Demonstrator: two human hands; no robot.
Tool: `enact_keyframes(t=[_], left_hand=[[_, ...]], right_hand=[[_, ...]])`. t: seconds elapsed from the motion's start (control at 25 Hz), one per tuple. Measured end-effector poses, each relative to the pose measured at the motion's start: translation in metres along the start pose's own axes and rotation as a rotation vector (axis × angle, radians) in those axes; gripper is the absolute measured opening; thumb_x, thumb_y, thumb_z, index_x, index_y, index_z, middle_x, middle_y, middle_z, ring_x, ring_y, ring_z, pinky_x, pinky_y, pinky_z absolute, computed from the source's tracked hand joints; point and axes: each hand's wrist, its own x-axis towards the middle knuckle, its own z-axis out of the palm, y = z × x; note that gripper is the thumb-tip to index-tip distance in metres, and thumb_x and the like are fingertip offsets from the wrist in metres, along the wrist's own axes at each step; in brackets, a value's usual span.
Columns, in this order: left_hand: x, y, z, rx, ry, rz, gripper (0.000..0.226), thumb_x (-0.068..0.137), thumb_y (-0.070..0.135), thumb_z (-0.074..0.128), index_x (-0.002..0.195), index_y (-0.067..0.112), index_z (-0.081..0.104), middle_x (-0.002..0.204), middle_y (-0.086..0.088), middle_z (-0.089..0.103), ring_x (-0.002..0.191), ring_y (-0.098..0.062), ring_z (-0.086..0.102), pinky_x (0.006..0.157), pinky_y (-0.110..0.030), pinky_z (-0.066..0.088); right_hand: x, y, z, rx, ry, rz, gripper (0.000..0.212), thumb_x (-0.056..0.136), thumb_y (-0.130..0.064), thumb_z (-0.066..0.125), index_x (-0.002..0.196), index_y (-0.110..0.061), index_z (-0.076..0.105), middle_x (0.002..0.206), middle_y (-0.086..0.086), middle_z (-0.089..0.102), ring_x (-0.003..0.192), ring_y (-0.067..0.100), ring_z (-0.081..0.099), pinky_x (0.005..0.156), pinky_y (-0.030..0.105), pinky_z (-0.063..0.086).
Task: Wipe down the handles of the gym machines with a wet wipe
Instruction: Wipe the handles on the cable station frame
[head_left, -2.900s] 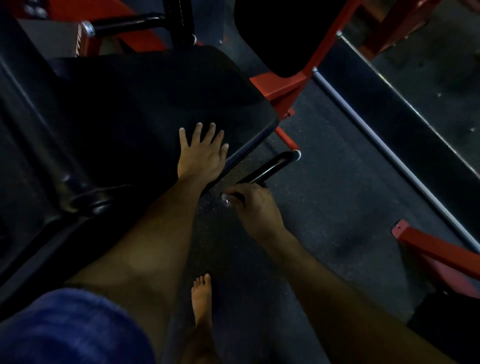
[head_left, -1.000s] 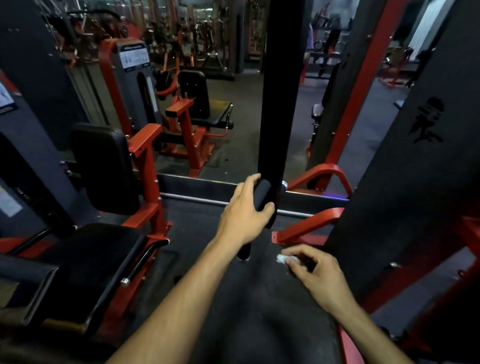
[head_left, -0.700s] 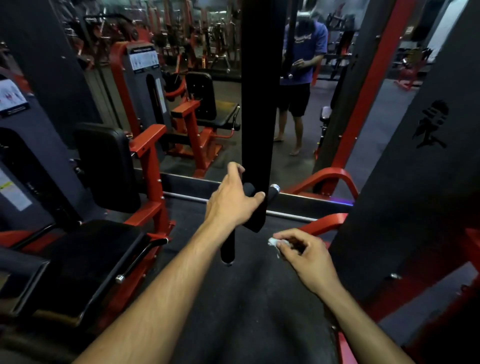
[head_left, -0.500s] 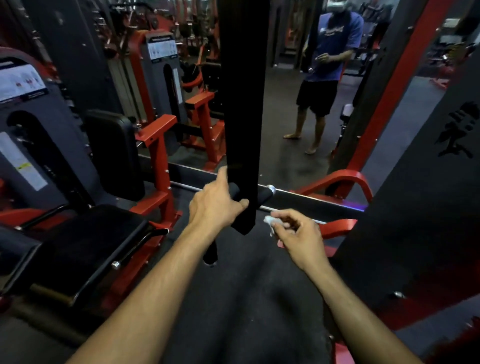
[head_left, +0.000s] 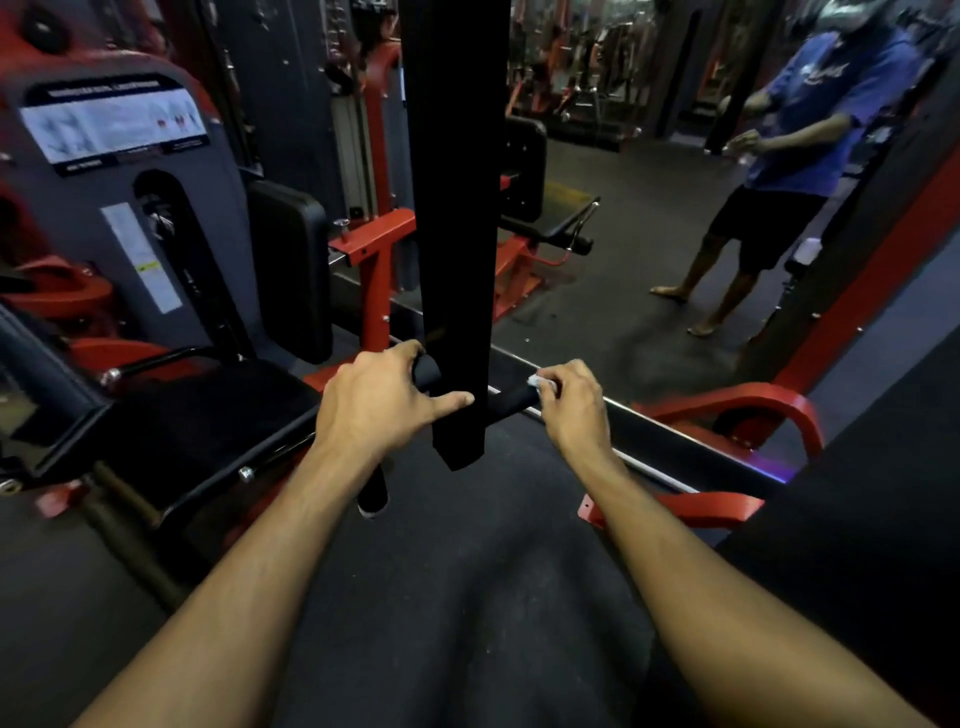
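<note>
The right hand (head_left: 571, 402) pinches a wet wipe (head_left: 540, 383) against the end of the black handle (head_left: 511, 401), while the left hand (head_left: 382, 402) grips its other side beside the hanging strap (head_left: 454, 234). Wiping here looks barely started; other machines likely remain.

This is a commercial gym, dimly lit. Weight machines with red steel frames (head_left: 382, 244) and black padded seats (head_left: 208, 415) stand close together on a dark rubber floor (head_left: 467, 597). At the near left, a grey machine shroud (head_left: 208, 171) carries an exercise instruction placard (head_left: 111, 124) with small diagrams, and a black back pad (head_left: 291, 270) stands just beside it. A black upright post (head_left: 457, 208) with foam-covered handles (head_left: 511, 401) rises in the near middle. Along the far side runs a wall mirror (head_left: 623, 218), reflecting more red machines, a padded bench and a barefoot person (head_left: 795, 150) in a blue shirt and dark shorts.
</note>
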Motion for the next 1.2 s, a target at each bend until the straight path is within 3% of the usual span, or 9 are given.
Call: enact_keyframes(t=[0.2,0.32,0.44,0.56,0.64,0.72,0.88,1.04,1.2], left_hand=[[0.0,0.0,0.0,0.014,0.044,0.003,0.071,0.069,0.086,0.065,0.113,0.03,0.064,0.083,0.002,0.069,0.094,-0.033,0.07,0.069,-0.037,0.048],[-0.002,0.002,0.002,-0.014,0.061,0.008,0.08,0.068,0.087,0.064,0.125,0.031,0.063,0.072,0.009,0.064,0.087,-0.026,0.072,0.072,-0.037,0.055],[-0.001,0.0,0.004,-0.026,0.072,0.017,0.082,0.066,0.09,0.061,0.127,0.035,0.061,0.067,0.009,0.068,0.083,-0.019,0.073,0.074,-0.04,0.058],[0.0,0.0,0.006,-0.001,0.108,0.022,0.079,0.067,0.089,0.062,0.121,0.032,0.063,0.064,0.01,0.063,0.078,-0.019,0.071,0.066,-0.035,0.053],[-0.002,0.002,0.005,0.01,0.111,0.018,0.072,0.068,0.088,0.063,0.112,0.031,0.064,0.061,0.012,0.059,0.075,-0.019,0.07,0.062,-0.033,0.047],[-0.003,0.003,0.005,0.013,0.112,0.012,0.069,0.066,0.089,0.063,0.107,0.032,0.064,0.061,0.012,0.058,0.076,-0.021,0.07,0.062,-0.033,0.046],[-0.004,0.006,0.006,0.023,0.112,-0.003,0.073,0.066,0.09,0.062,0.112,0.033,0.064,0.063,0.015,0.058,0.08,-0.02,0.071,0.064,-0.033,0.048],[-0.008,0.009,0.009,0.019,0.118,0.0,0.065,0.063,0.094,0.059,0.097,0.039,0.06,0.06,0.016,0.06,0.075,-0.016,0.07,0.064,-0.033,0.051],[-0.013,0.017,0.009,0.016,0.113,-0.034,0.066,0.061,0.093,0.062,0.098,0.039,0.063,0.066,0.015,0.059,0.081,-0.022,0.07,0.066,-0.034,0.046]], right_hand=[[0.039,0.003,-0.013,0.351,-0.274,0.191,0.005,0.089,-0.018,0.075,0.088,-0.02,0.079,0.082,-0.009,0.073,0.073,-0.004,0.062,0.071,0.013,0.046],[0.049,0.012,-0.013,0.666,-0.433,0.451,0.007,0.092,-0.008,0.071,0.09,-0.009,0.078,0.082,0.004,0.074,0.077,0.012,0.066,0.065,0.018,0.053],[0.024,0.022,-0.011,0.774,-0.359,0.585,0.015,0.095,0.002,0.062,0.096,-0.002,0.076,0.094,0.018,0.076,0.073,0.016,0.071,0.062,0.019,0.057],[0.004,0.02,-0.013,0.552,-0.078,0.27,0.009,0.092,-0.011,0.071,0.095,-0.011,0.079,0.09,0.003,0.077,0.078,0.009,0.069,0.069,0.016,0.053],[0.007,0.01,-0.013,0.283,-0.059,-0.084,0.008,0.092,-0.016,0.071,0.093,-0.017,0.079,0.09,-0.006,0.07,0.082,0.006,0.064,0.075,0.016,0.049],[0.012,-0.001,-0.006,0.073,-0.123,-0.253,0.011,0.094,-0.017,0.066,0.095,-0.016,0.077,0.093,-0.004,0.063,0.089,0.011,0.06,0.082,0.024,0.049],[0.0,-0.012,0.003,0.029,-0.141,-0.228,0.015,0.097,-0.013,0.059,0.102,-0.011,0.074,0.102,0.0,0.055,0.09,0.015,0.059,0.081,0.029,0.049],[-0.008,0.011,-0.021,0.061,-0.131,-0.248,0.013,0.099,-0.021,0.063,0.105,-0.017,0.073,0.1,-0.003,0.055,0.086,0.01,0.057,0.08,0.026,0.048],[-0.003,0.008,-0.018,0.065,-0.097,-0.169,0.013,0.097,-0.016,0.062,0.101,-0.013,0.074,0.102,0.003,0.056,0.089,0.016,0.059,0.084,0.031,0.049]])
